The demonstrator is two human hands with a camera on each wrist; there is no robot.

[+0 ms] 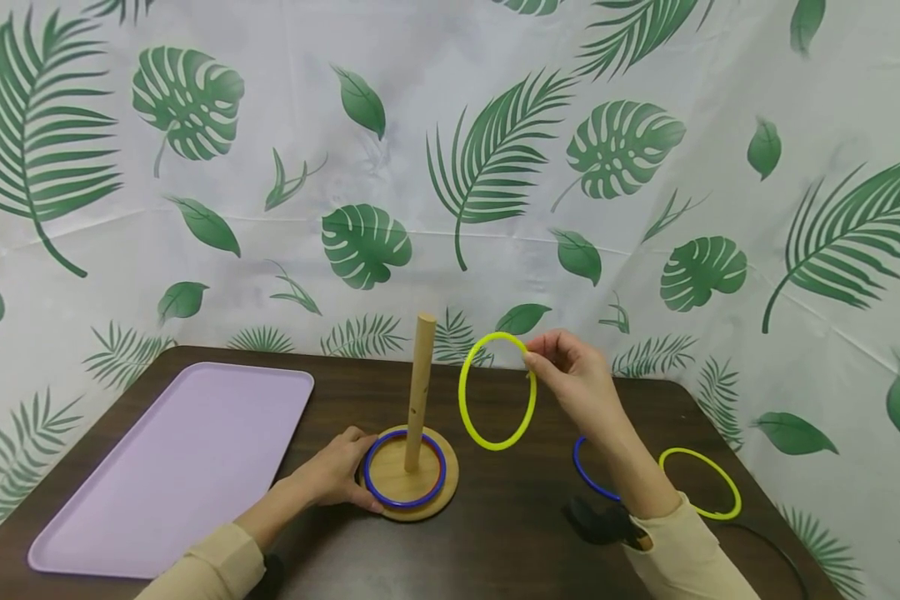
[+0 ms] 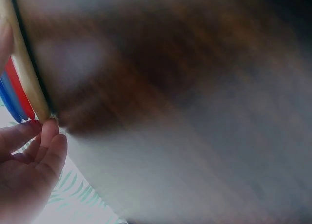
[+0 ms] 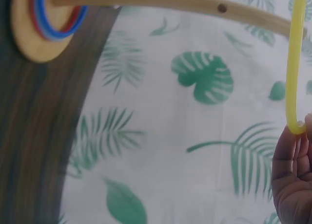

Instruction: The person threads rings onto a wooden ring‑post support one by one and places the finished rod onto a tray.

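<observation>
A wooden ring-toss stand (image 1: 420, 383) stands upright on the table, its round base (image 1: 452, 479) flat. Around the foot of the post lie a blue ring (image 1: 407, 504) and a red ring (image 2: 19, 90), which mostly hides under the blue in the head view. My left hand (image 1: 336, 471) grips the left edge of the base, thumb in front and fingers behind. To the right of the post, my right hand (image 1: 581, 387) pinches a yellow ring (image 1: 462, 392) by its upper right edge. This ring hangs upright in the air, apart from the post.
On the left of the dark table (image 1: 510, 533) lies a lilac tray (image 1: 195, 467). A blue ring (image 1: 588, 479), partly behind my right forearm, and another yellow ring (image 1: 733, 492) lie at the right. A black cable (image 1: 780, 554) runs nearby. Leaf-printed cloth (image 1: 390, 183) hangs behind.
</observation>
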